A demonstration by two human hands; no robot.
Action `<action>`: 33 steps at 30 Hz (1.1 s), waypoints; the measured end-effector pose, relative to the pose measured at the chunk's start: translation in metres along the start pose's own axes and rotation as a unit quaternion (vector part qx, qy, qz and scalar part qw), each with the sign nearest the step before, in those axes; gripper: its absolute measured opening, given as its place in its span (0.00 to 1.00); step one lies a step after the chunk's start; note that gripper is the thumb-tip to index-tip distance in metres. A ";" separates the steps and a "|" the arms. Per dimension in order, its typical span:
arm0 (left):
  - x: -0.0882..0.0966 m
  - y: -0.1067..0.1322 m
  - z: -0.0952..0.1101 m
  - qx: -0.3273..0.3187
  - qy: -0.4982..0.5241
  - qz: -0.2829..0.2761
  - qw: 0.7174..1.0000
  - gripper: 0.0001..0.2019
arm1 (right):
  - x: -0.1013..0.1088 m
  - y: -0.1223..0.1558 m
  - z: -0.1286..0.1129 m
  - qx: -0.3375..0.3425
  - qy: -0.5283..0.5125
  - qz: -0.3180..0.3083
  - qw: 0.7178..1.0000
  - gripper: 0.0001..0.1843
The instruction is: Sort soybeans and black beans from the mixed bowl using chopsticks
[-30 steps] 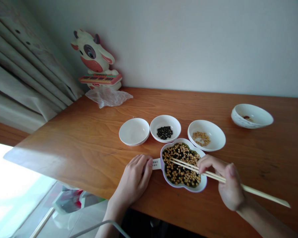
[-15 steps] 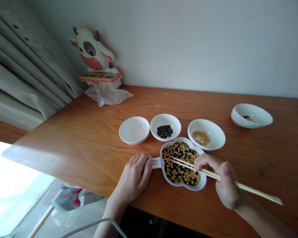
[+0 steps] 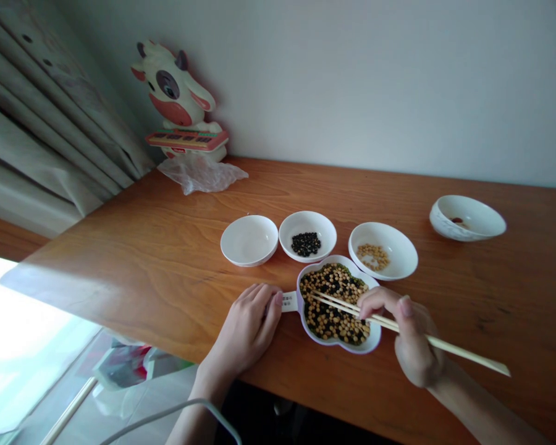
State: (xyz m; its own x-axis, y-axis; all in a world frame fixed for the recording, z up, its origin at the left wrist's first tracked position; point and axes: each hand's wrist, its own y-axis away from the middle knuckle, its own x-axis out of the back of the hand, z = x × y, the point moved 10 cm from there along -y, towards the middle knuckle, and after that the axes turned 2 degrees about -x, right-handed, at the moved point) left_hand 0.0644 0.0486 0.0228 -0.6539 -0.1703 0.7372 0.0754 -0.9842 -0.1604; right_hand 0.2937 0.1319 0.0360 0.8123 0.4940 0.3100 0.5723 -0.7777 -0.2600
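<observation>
A flower-shaped white dish (image 3: 373, 340) full of mixed yellow, black and green beans sits near the table's front edge. My right hand (image 3: 410, 340) is closed on a pair of wooden chopsticks (image 3: 454, 350), whose tips lie in the beans at the dish's left side. My left hand (image 3: 248, 324) rests on the table with its fingers against the dish's small handle tab (image 3: 288, 301). Behind the dish stand three white bowls: an empty one (image 3: 249, 239), one with black beans (image 3: 307, 235) and one with yellow beans (image 3: 383, 250).
A fourth white bowl (image 3: 467, 217) stands at the far right. A cow-shaped toy keyboard (image 3: 178, 105) and a crumpled clear plastic bag (image 3: 201, 173) sit at the back left by the curtain (image 3: 41, 117). The wooden table (image 3: 134, 247) ends at a window-side edge on the left.
The chopstick tips have shifted slightly left within the beans and my right hand has drifted a little left. The left hand keeps its place at the dish's tab.
</observation>
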 end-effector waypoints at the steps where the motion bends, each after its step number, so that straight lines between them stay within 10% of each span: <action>1: 0.000 0.000 0.000 0.000 -0.002 0.001 1.000 0.13 | 0.001 0.000 0.000 0.003 -0.005 0.002 1.000 0.35; 16: -0.003 0.001 -0.002 0.009 0.005 -0.010 1.000 0.14 | 0.019 0.002 -0.021 0.138 0.040 0.012 0.990 0.37; 23: -0.002 0.002 -0.004 0.009 0.002 -0.003 1.000 0.14 | 0.056 0.014 -0.054 0.303 0.243 0.067 0.919 0.33; 33: -0.003 0.002 -0.004 0.004 0.000 -0.002 1.000 0.14 | 0.074 0.014 -0.059 0.328 0.407 0.146 0.840 0.35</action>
State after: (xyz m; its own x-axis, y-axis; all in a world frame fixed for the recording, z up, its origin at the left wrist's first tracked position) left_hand 0.0633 0.0475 0.0180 -0.6540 -0.1657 0.7382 0.0784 -0.9853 -0.1517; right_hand 0.3552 0.1346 0.1097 0.7355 -0.3169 0.5989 0.5186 -0.3054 -0.7986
